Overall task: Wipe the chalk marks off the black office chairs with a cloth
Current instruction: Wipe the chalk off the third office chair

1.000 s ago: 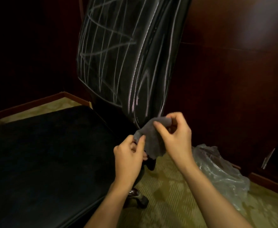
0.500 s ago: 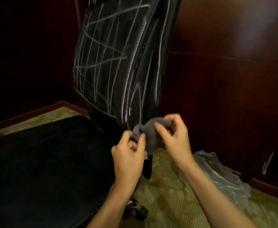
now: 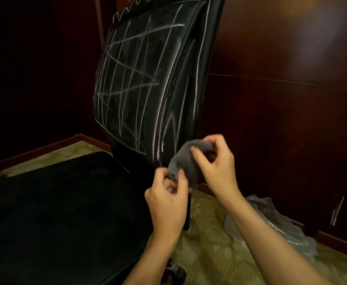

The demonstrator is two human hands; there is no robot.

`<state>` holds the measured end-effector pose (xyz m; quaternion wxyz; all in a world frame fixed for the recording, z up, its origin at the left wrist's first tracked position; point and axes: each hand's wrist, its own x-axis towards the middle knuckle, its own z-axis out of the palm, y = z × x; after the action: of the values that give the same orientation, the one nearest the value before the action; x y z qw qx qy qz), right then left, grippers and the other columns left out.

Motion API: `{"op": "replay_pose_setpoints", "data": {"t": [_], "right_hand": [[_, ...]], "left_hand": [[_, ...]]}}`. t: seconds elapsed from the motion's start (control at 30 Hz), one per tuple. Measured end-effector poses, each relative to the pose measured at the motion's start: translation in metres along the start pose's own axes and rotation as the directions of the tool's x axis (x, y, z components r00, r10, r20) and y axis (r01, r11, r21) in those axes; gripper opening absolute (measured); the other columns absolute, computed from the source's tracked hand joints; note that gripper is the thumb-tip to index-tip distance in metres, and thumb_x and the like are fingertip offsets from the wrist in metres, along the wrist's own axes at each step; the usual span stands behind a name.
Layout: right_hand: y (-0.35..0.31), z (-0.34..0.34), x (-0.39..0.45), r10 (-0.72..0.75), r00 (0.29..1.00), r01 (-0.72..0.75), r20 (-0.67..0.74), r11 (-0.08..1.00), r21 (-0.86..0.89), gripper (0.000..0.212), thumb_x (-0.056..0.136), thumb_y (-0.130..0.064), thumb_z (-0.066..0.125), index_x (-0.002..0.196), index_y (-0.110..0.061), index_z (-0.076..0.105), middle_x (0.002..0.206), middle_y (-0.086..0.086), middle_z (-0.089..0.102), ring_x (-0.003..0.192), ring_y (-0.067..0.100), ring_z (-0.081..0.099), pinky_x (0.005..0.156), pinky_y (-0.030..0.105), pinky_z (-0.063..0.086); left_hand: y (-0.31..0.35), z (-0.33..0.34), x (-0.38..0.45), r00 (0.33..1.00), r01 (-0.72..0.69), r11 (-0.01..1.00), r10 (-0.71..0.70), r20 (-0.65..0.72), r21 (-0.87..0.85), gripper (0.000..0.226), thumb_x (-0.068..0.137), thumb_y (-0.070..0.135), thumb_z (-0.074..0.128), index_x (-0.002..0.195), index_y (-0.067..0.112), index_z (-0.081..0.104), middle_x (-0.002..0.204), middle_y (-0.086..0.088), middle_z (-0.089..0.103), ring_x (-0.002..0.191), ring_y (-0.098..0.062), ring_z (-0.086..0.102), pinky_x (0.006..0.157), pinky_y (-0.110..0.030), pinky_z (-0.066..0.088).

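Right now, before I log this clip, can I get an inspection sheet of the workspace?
Surface: black padded chair seat, no chalk visible on it.
Job's things: black chair backrest covered in white chalk lines; small grey cloth.
Clutter: crumpled clear plastic bag on the floor.
Hands: left hand and right hand both pinch the cloth, bunched, by the backrest's lower edge.
Cables: nothing seen.
Surroundings: dark wood wall panels, patterned green carpet.

A bunched grey cloth (image 3: 186, 161) sits centre frame; the black chair backrest (image 3: 148, 79) above it bears white chalk marks (image 3: 127, 75).
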<state>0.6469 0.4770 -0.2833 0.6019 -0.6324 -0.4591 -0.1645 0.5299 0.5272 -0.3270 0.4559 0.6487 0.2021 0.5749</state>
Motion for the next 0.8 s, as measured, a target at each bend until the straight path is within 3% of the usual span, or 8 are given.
{"op": "replay_pose_setpoints", "data": {"t": [0.13, 0.27, 0.4, 0.47, 0.57, 0.7, 0.8], "right_hand": [[-0.027, -0.003, 0.052, 0.008, 0.995, -0.002, -0.102, 0.998, 0.059, 0.023, 0.087, -0.018, 0.074, 0.094, -0.027, 0.053, 0.092, -0.004, 0.063, 0.087, 0.008, 0.062, 0.076, 0.019, 0.049], [-0.014, 0.002, 0.036, 0.032, 0.993, -0.026, -0.115, 0.998, 0.049, 0.022, 0.088, -0.028, 0.069, 0.100, -0.017, 0.055, 0.094, 0.002, 0.065, 0.087, 0.014, 0.064, 0.076, 0.034, 0.053], [0.014, 0.002, -0.005, 0.101, 0.995, -0.101, 0.002, 0.988, 0.119, 0.023, 0.088, -0.033, 0.066, 0.100, -0.018, 0.054, 0.090, -0.004, 0.062, 0.086, 0.013, 0.063, 0.075, 0.040, 0.054], [0.014, 0.000, -0.007, 0.101, 0.994, -0.105, 0.041, 0.986, 0.130, 0.016, 0.091, -0.020, 0.069, 0.096, -0.022, 0.054, 0.085, -0.010, 0.059, 0.080, 0.006, 0.060, 0.070, 0.031, 0.050], [-0.008, -0.004, 0.025, 0.072, 0.997, -0.066, -0.031, 0.983, 0.171, 0.025, 0.090, -0.008, 0.070, 0.091, -0.026, 0.053, 0.083, -0.012, 0.057, 0.077, -0.003, 0.056, 0.071, 0.018, 0.045], [-0.037, -0.008, 0.075, 0.048, 0.994, -0.018, -0.095, 0.953, 0.303, 0.019, 0.092, -0.013, 0.069, 0.091, -0.025, 0.054, 0.086, -0.006, 0.059, 0.080, 0.001, 0.058, 0.072, 0.020, 0.047], [-0.026, -0.002, 0.062, 0.081, 0.994, -0.051, -0.074, 0.939, 0.340, 0.015, 0.096, -0.012, 0.064, 0.092, -0.023, 0.053, 0.085, -0.007, 0.057, 0.079, 0.000, 0.057, 0.071, 0.018, 0.047]], "left_hand": [[0.040, 0.013, 0.039, 0.999, 0.032, 0.985, -0.036, -0.019, -0.170, 0.008, 0.100, 0.017, 0.057, 0.105, 0.024, 0.055, 0.069, 0.000, 0.072, 0.062, -0.013, 0.072, 0.059, -0.032, 0.060], [0.051, 0.016, 0.045, 0.997, 0.045, 0.984, -0.034, 0.071, -0.172, 0.013, 0.103, 0.018, 0.052, 0.112, 0.023, 0.059, 0.066, -0.002, 0.069, 0.053, -0.015, 0.069, 0.052, -0.025, 0.055], [0.025, 0.012, 0.019, 0.985, 0.140, 0.983, -0.126, 0.118, -0.118, 0.011, 0.100, 0.017, 0.056, 0.109, 0.021, 0.062, 0.071, -0.001, 0.072, 0.058, -0.014, 0.071, 0.057, -0.032, 0.059], [0.019, 0.012, 0.013, 0.984, 0.160, 0.981, -0.150, 0.099, -0.111, 0.010, 0.098, 0.016, 0.060, 0.106, 0.021, 0.062, 0.076, 0.001, 0.074, 0.063, -0.013, 0.073, 0.064, -0.040, 0.063], [0.032, 0.018, 0.027, 0.994, 0.097, 0.990, -0.091, 0.059, -0.104, 0.010, 0.092, 0.021, 0.069, 0.095, 0.023, 0.060, 0.077, 0.003, 0.073, 0.061, -0.012, 0.073, 0.063, -0.044, 0.062], [0.067, 0.028, 0.064, 0.999, 0.015, 0.995, -0.011, 0.038, -0.098, 0.017, 0.095, 0.033, 0.067, 0.093, 0.018, 0.060, 0.072, -0.001, 0.069, 0.052, -0.011, 0.069, 0.056, -0.039, 0.060], [0.054, 0.034, 0.066, 0.998, 0.023, 1.000, -0.023, 0.051, -0.010, 0.014, 0.093, 0.049, 0.061, 0.093, 0.035, 0.057, 0.078, 0.006, 0.069, 0.078, -0.021, 0.073, 0.064, -0.038, 0.061]]}}
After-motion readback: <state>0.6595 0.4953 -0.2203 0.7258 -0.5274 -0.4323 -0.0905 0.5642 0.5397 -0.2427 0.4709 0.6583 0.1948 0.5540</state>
